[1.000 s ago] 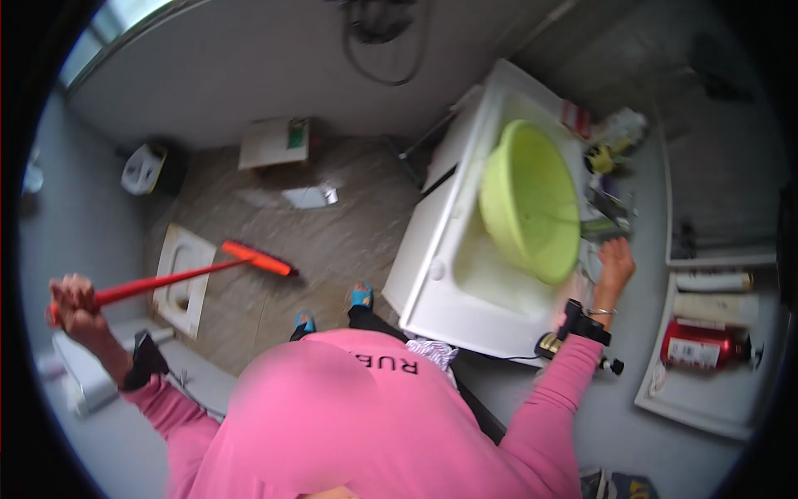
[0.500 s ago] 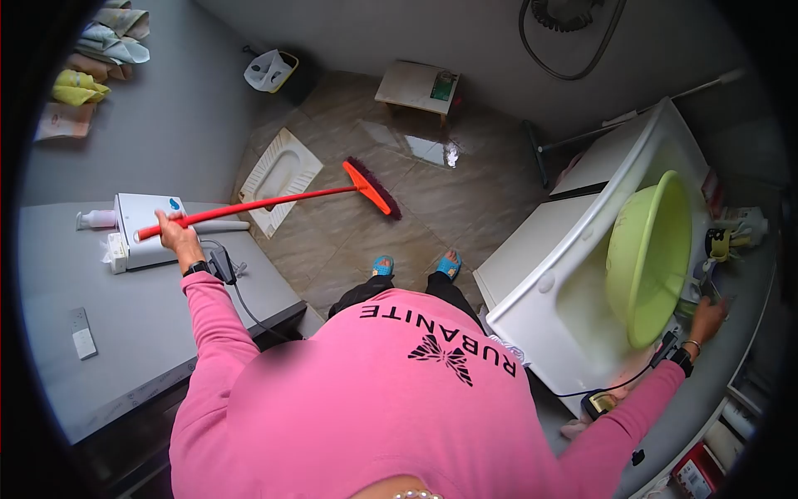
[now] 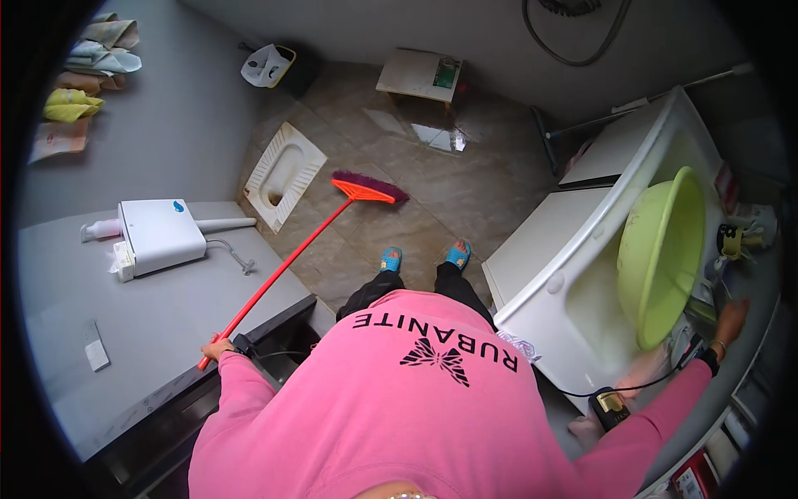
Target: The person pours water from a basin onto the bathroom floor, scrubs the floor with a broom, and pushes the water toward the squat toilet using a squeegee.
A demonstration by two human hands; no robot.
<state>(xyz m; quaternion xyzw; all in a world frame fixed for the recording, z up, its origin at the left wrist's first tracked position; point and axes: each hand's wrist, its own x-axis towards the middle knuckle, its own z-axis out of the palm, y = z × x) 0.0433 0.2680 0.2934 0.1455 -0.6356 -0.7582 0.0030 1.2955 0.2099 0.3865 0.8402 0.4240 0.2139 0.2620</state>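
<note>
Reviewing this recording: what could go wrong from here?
The green basin sits tilted in the sink, close to the right hand; a bump might tip it over. The left hand holds the broom only near its handle end, so the head could swing onto the squat toilet. The floor shines in places; if wet, the slippers may slip.

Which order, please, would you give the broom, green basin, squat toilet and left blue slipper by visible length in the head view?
1. Broom
2. Green basin
3. Squat toilet
4. Left blue slipper

The basin seems nearer the camera than the squat toilet, so their true sizes may compare differently.
</note>
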